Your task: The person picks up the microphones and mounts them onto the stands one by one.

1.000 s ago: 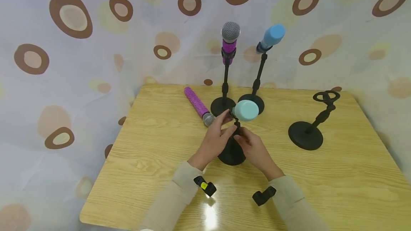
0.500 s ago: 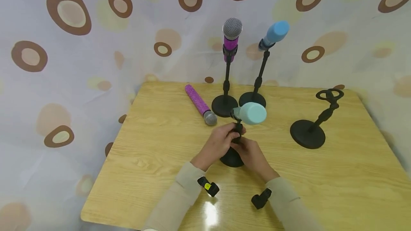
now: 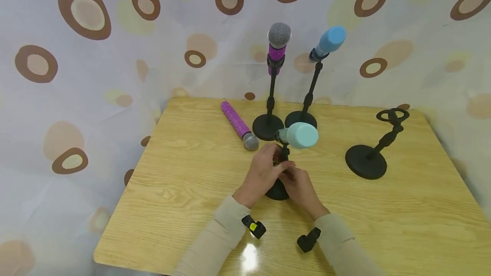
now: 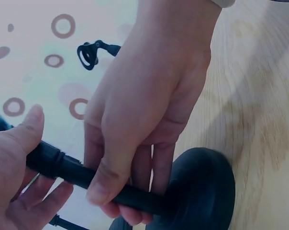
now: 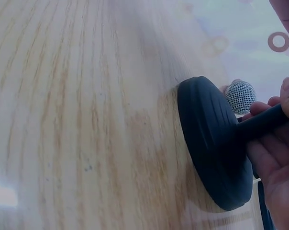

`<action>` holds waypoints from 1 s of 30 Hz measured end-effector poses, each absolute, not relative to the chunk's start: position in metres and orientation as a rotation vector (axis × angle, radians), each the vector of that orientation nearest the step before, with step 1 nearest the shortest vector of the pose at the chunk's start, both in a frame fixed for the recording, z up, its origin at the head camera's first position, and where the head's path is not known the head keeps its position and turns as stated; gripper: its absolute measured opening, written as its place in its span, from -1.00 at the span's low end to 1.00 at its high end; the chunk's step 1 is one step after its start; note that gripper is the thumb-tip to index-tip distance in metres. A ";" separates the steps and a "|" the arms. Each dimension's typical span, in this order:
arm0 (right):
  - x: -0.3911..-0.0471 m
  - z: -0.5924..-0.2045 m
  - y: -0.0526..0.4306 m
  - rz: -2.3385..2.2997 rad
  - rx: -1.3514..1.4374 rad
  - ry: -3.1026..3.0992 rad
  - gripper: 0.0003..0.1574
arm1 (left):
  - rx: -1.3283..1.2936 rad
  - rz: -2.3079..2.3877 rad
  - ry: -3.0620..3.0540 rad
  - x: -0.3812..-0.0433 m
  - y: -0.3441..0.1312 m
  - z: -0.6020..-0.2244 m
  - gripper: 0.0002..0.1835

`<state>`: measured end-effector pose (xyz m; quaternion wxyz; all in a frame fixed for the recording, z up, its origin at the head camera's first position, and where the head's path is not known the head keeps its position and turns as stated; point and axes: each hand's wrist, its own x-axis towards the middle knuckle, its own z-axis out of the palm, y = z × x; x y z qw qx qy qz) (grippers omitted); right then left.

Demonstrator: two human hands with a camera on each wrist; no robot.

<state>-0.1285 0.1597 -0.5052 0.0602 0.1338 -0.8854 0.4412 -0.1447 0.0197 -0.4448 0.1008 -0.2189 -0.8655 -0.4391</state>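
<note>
A black microphone stand [image 3: 278, 191] stands upright at the middle of the table, with a pale green-capped microphone [image 3: 303, 135] tilted in its clip. My left hand [image 3: 261, 174] holds the pole at its thick collar [image 4: 45, 159], thumb on one side and fingers on the other. Just below, my right hand [image 3: 301, 187] grips the thin lower pole [image 4: 142, 199] close above the round base [image 5: 214, 143], thumb and fingers wrapped around it. The head view hides most of the pole behind both hands.
A glittery purple microphone [image 3: 235, 119] lies to the left. Behind stand one stand with a purple microphone [image 3: 277, 50] and another with a blue-capped microphone [image 3: 330, 41]. At right, a stand without a microphone [image 3: 367, 161] leans its pole. A patterned cloth [image 3: 153, 67] hangs behind the table [image 3: 165, 199].
My left hand has come down from beside the clip to the pole's collar, closing around it. My right hand has moved slightly lower on the pole. The microphone's capped end has shifted a little right.
</note>
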 end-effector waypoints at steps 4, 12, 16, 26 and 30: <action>-0.128 -0.507 0.157 1.355 0.396 -2.660 -0.77 | -0.560 -1.202 -2.599 -0.146 0.024 -0.450 -0.53; -0.128 -0.510 0.158 1.293 0.425 -2.660 -0.72 | -0.809 -1.544 -2.496 -0.144 0.015 -0.453 -0.67; -0.128 -0.510 0.158 1.295 0.430 -2.658 -0.68 | -0.935 -1.642 -2.446 -0.144 0.009 -0.449 -0.70; -0.128 -0.508 0.156 1.314 0.396 -2.675 -0.72 | -0.728 -1.251 -2.596 -0.145 0.014 -0.443 -0.71; -0.128 -0.510 0.156 1.330 0.400 -2.660 -0.71 | -0.698 -1.259 -2.619 -0.143 0.017 -0.443 -0.67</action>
